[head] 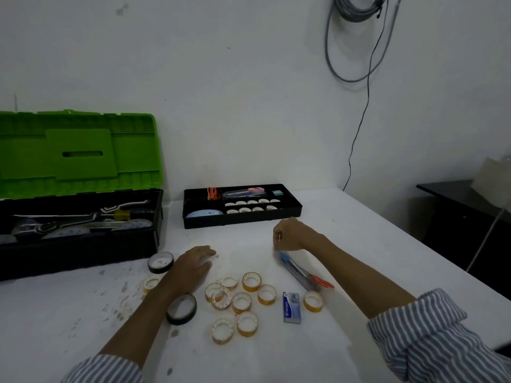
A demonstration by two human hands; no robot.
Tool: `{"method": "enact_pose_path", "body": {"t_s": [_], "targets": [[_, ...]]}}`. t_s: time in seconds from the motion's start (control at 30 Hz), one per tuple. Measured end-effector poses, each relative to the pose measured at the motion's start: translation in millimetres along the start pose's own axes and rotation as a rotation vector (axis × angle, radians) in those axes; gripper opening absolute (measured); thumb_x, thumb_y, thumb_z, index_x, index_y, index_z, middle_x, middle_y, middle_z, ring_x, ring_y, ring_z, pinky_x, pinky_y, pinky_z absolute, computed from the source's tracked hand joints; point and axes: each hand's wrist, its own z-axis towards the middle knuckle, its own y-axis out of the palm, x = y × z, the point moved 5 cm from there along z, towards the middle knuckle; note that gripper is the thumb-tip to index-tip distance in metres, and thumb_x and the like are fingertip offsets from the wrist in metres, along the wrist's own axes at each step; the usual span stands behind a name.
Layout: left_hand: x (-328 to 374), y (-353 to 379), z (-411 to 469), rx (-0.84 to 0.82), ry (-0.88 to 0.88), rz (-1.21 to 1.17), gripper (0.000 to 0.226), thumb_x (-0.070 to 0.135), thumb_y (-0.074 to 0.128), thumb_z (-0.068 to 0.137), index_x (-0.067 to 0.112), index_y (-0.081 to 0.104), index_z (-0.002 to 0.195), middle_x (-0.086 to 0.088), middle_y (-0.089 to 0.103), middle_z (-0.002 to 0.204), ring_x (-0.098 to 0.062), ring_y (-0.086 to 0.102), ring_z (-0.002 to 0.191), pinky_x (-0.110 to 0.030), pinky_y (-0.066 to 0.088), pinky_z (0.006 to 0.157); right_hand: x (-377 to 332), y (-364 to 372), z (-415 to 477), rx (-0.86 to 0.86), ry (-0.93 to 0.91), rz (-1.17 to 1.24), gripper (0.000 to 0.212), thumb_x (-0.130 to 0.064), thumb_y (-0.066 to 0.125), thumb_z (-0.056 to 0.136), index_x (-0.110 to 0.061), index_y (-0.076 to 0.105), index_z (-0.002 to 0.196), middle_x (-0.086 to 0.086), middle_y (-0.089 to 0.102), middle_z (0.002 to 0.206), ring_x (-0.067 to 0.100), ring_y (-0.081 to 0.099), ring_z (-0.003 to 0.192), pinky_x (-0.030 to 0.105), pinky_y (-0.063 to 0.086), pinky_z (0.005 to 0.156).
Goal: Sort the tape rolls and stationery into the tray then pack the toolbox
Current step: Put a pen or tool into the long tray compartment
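Head view: the black tray (pixel 287 214) sits at the far side of the white worktop (pixel 359 244), close to the wall. Its right compartment holds two rows of small tape rolls (pixel 250 205). Behind them lie pens (pixel 243 192), with orange bands (pixel 212 193) in a back cell and a pale disc (pixel 203 214) in the left front cell.

Left of the tray stands the toolbox (pixel 83 250), with its green lid (pixel 80 150) up and tools and large rolls inside.

On the person's side of the tray, loose amber tape rolls (pixel 241 302) lie in a cluster, some touching. One more roll (pixel 313 300) lies apart to their right, beside a blue and white box (pixel 291 310).

Nearer the person than the tray's left end, the left grip (pixel 193 265) rests palm down on the worktop, released, with its fingers straight. A black tape roll (pixel 160 261) lies just to its left and a second black roll (pixel 181 309) lies against the forearm.

In front of the tray's right end, the right grip (pixel 290 234) has its fingers curled in. Just below it lies the upper end of a clear pen pack (pixel 300 272). I cannot tell whether the fingers pinch that blurred end or hold nothing.
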Motion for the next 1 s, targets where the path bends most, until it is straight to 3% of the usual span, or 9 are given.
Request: {"method": "enact_pose_path", "body": {"t_s": [0.1,0.2,0.37,0.47,0.57,0.67,0.83,0.93,1.0], "targets": [[-2,2,2,-0.004,0.007,0.008,0.029,0.011,0.049,0.092,0.013,0.056,0.121,-0.006,0.046,0.136,-0.019,0.040,0.127,-0.026,0.025,0.108,18,-1,-12,-0.059,0.177,-0.172,0.052,-0.044,0.071,0.078,-0.003,0.062,0.107,0.010,0.060,0.101,0.024,0.060,0.093,0.031,0.049,0.082],[-3,2,2,-0.007,0.010,0.014,0.029,0.011,0.049,0.092,0.014,0.056,0.120,-0.007,0.046,0.136,-0.019,0.040,0.127,-0.028,0.025,0.108,26,8,-20,-0.150,0.262,-0.175,0.070,-0.056,0.075,0.067,-0.003,0.057,0.110,0.006,0.052,0.092,0.019,0.054,0.086,0.028,0.044,0.076],[0,-1,7,0.004,0.047,0.062,0.028,0.011,0.050,0.091,0.013,0.058,0.118,-0.004,0.050,0.131,-0.018,0.043,0.123,-0.025,0.027,0.104,27,17,-16,-0.103,0.272,-0.087,0.067,-0.054,0.075,0.069,-0.004,0.058,0.109,0.005,0.051,0.089,0.016,0.052,0.083,0.026,0.042,0.072],[1,-4,9,0.023,0.082,0.071,0.023,0.013,0.050,0.090,0.015,0.061,0.110,-0.002,0.056,0.121,-0.017,0.048,0.115,-0.025,0.032,0.097,24,20,-8,-0.061,0.269,0.042,0.056,-0.047,0.078,0.067,-0.002,0.065,0.099,0.004,0.056,0.081,0.012,0.052,0.068,0.021,0.041,0.062],[0,-8,16,0.040,0.076,0.085,0.027,0.029,0.040,0.082,0.025,0.062,0.097,0.004,0.060,0.109,-0.017,0.050,0.105,-0.032,0.036,0.091,21,15,4,0.009,0.263,0.226,0.041,-0.039,0.078,0.069,-0.001,0.065,0.075,0.004,0.055,0.065,0.010,0.047,0.055,0.018,0.037,0.054],[-1,-7,27,0.086,0.060,0.156,0.025,0.018,0.036,0.091,0.028,0.059,0.087,0.007,0.058,0.104,-0.015,0.047,0.098,-0.032,0.030,0.083,22,-1,15,0.131,0.269,0.546,0.036,-0.029,0.072,0.075,0.006,0.070,0.083,0.007,0.063,0.069,0.010,0.056,0.054,0.019,0.043,0.052],[-5,-1,52,0.161,0.036,0.174,0.031,0.009,0.032,0.094,0.025,0.057,0.085,0.008,0.053,0.102,-0.011,0.039,0.093,-0.028,0.020,0.081,27,-21,44,0.317,0.367,1.059,0.020,-0.018,0.050,0.089,-0.004,0.062,0.080,0.012,0.063,0.080,0.018,0.059,0.064,0.025,0.050,0.058],[-7,4,63,0.215,0.032,0.159,0.033,0.004,0.033,0.093,0.025,0.057,0.084,0.010,0.053,0.101,-0.011,0.040,0.093,-0.026,0.019,0.076,36,-23,74,0.341,0.465,1.330,0.025,-0.004,0.037,0.086,-0.003,0.052,0.107,0.019,0.059,0.093,0.028,0.059,0.076,0.034,0.053,0.062],[-9,7,67,0.258,0.032,0.162,0.033,0.002,0.034,0.090,0.027,0.054,0.083,0.010,0.054,0.099,-0.013,0.042,0.091,-0.027,0.019,0.074,39,-24,94,0.357,0.455,1.476,0.030,0.000,0.037,0.087,-0.012,0.040,0.115,0.015,0.053,0.094,0.025,0.057,0.074,0.037,0.054,0.062]]}}
